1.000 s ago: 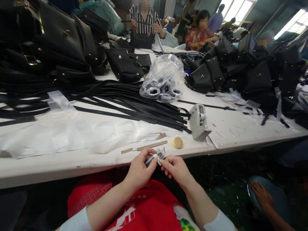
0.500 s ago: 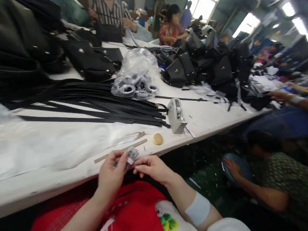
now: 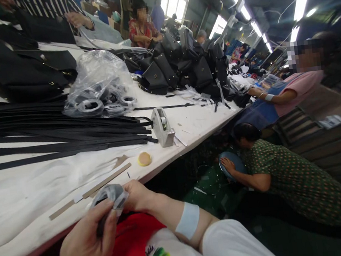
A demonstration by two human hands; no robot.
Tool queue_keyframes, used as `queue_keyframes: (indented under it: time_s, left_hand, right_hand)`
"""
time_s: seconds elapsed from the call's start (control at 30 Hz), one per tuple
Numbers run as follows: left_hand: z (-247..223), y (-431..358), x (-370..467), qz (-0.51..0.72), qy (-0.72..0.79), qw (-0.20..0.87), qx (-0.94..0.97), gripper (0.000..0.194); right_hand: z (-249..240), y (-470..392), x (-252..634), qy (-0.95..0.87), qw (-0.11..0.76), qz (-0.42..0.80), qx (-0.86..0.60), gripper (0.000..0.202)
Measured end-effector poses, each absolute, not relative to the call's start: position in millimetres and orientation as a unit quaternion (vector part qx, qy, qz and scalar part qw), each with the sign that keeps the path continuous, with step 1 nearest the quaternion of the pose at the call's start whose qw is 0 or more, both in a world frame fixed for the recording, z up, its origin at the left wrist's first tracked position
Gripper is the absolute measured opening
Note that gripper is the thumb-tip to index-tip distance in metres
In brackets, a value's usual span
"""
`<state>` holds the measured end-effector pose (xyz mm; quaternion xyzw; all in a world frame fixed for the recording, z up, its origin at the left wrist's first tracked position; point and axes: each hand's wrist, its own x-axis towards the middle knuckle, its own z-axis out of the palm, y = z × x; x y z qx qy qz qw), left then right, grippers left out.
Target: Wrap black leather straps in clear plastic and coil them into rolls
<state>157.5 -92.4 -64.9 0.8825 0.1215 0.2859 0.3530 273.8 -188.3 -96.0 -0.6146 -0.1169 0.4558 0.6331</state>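
Observation:
Low in the head view, my left hand [image 3: 86,240] grips a dark coil wrapped in clear plastic [image 3: 112,194], thumb and fingers closed round its near side. Against the coil's right edge is my right hand [image 3: 138,195], its fingers curled in and partly hidden behind the plastic; it appears to hold the wrapping there. Both hands are just off the table's front edge, above my red apron. Beyond them on the white table [image 3: 188,122] lie flat brown strips [image 3: 107,180] and a round yellow-rimmed tan disc [image 3: 144,159].
A tape dispenser [image 3: 162,128] stands near the table edge. Long black straps [image 3: 50,131] and a clear bag of similar coils [image 3: 98,87] lie farther back, with black handbags [image 3: 155,78] heaped behind. A person in a green patterned top [image 3: 287,180] bends low at right, holding a blue round object.
My view has swung right and closer. The wrapped coil and my left hand now appear larger and nearer, and my right hand has come against the coil's far right side.

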Motion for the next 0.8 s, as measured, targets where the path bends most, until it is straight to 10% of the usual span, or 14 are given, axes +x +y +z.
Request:
queue_keyframes:
  time_s: [0.8]
  left_hand:
    - [-68.8, -65.7, 168.0, 0.283, 0.215, 0.533, 0.768, 0.043]
  right_hand:
    - [-90.1, -178.0, 248.0, -0.039, 0.775, 0.410, -0.478, 0.035]
